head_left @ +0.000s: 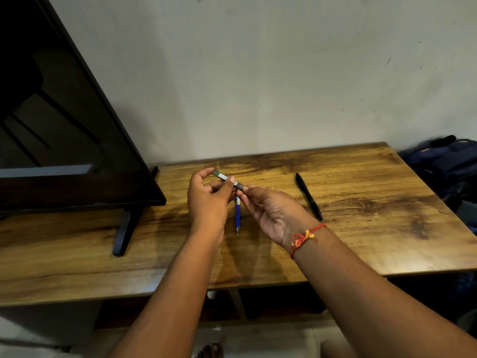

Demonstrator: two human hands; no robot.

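Note:
My left hand (206, 200) holds a dark grey pen (224, 177) above the wooden table (361, 228), fingers and thumb curled round its barrel. My right hand (271, 210) pinches the pen's lower right end with its fingertips; a red thread is tied round that wrist. Under the hands a blue pen (237, 215) lies on the table, tip pointing toward me, its upper part hidden by my fingers. A black pen (309, 196) lies to the right, apart from both hands.
A large dark screen (64, 125) on black feet (124, 233) fills the left of the table. The wall stands right behind the table. A dark blue bag (444, 161) sits beyond the table's right edge.

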